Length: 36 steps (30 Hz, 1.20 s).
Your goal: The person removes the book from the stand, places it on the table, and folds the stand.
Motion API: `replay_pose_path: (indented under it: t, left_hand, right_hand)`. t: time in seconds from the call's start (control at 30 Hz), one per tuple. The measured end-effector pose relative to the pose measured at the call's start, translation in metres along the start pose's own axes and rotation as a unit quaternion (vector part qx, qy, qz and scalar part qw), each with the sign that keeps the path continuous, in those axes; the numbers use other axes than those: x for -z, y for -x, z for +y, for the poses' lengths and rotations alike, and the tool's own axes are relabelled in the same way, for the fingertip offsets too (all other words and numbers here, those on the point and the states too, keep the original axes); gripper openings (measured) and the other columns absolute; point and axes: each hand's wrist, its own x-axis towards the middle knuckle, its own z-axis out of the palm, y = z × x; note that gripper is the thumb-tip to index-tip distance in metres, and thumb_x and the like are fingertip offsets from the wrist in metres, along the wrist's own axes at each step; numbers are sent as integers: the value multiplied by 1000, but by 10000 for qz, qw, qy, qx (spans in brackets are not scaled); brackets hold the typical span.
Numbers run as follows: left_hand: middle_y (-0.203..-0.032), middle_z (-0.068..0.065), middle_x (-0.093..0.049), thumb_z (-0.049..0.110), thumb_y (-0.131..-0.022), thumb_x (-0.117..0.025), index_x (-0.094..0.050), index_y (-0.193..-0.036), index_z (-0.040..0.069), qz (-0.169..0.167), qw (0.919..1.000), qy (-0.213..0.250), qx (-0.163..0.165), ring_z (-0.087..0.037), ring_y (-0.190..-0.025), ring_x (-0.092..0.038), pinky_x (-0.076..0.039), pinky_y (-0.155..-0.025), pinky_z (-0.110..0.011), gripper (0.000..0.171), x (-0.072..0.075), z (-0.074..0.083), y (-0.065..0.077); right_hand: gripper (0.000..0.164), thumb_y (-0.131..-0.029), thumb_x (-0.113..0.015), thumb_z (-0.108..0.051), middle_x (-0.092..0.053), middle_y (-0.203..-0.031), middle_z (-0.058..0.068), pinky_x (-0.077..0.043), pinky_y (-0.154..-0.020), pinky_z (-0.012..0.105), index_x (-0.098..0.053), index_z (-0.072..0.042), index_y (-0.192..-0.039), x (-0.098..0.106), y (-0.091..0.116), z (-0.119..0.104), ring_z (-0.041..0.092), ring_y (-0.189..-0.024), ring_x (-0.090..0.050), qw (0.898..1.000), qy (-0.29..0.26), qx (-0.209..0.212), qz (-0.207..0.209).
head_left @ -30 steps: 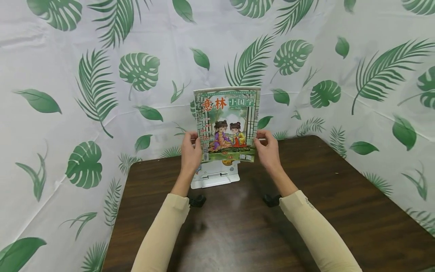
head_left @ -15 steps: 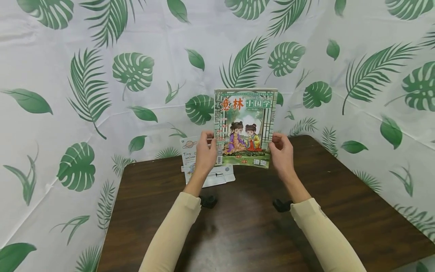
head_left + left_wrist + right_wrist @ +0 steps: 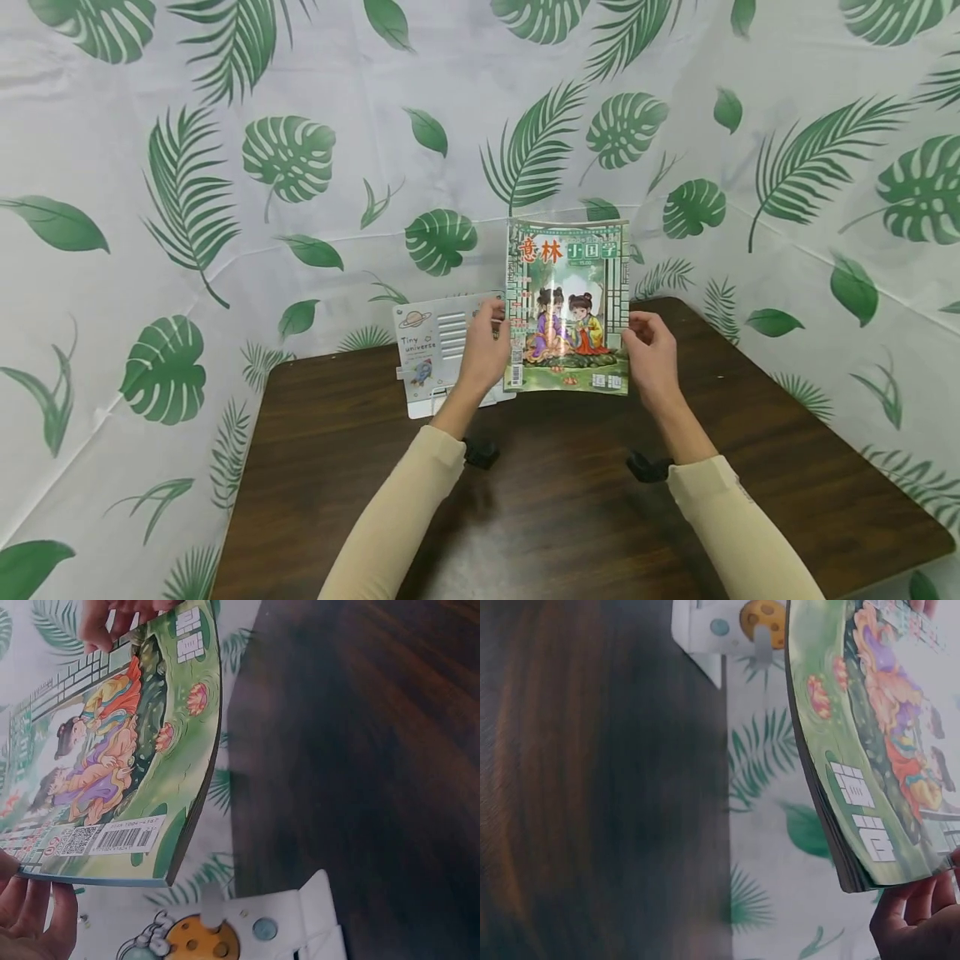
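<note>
Between both hands, a magazine with a green illustrated cover is held upright above the table, its front toward me. My left hand grips its left edge; in the left wrist view that hand's fingers lie behind the spine near the barcode. My right hand grips the right edge, with fingers under the pages in the right wrist view. Behind and left of the magazine stands a white book stand printed with a planet and "Tiny universe". My left hand and the magazine hide part of it.
The dark wooden table reaches back to a white cloth backdrop with green leaf prints. Its right edge slopes away toward the right side of the view. The book stand is near the table's back edge.
Both hands have carried the magazine to the right and somewhat lower, away from in front of the book stand. More of the stand now shows. The head view has shifted slightly.
</note>
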Motion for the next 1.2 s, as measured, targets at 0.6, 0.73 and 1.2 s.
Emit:
replay_pose_path:
  t: [0.6, 0.73, 1.2]
  left_hand:
    - [-114, -5, -56, 11, -103, -46, -47, -143, 4, -477, 9965, -631, 288, -13, -97, -54, -48, -82, -28, 41, -51, -11, 17]
    - [-106, -2, -53, 12, -103, -46, -39, -150, 7, -632, 9945, -790, 279, -12, -88, -49, -44, -74, -29, 48, -60, -17, 23]
    - [-103, -2, -53, 15, -104, -49, -44, -149, 7, -1010, 9856, -1144, 728, -13, -82, -52, -45, -69, -31, 46, -76, -39, 41]
  right_hand:
    - [31, -99, -56, -22, -55, -98, -7, -42, -71, 22, -62, -6, -125, 36, 7, 27, 9, -90, -48, 9935, 383, -1071, 30]
    - [34, -100, -54, -23, -54, -100, -6, -42, -71, 22, -61, -5, -128, 43, 10, 34, 10, -90, -48, 9916, 595, -1152, -35]
    - [46, -103, -49, -29, -53, -123, 16, -44, -72, 23, -54, 2, -137, 52, 20, 58, 20, -101, -48, 9759, 1470, -1340, -898]
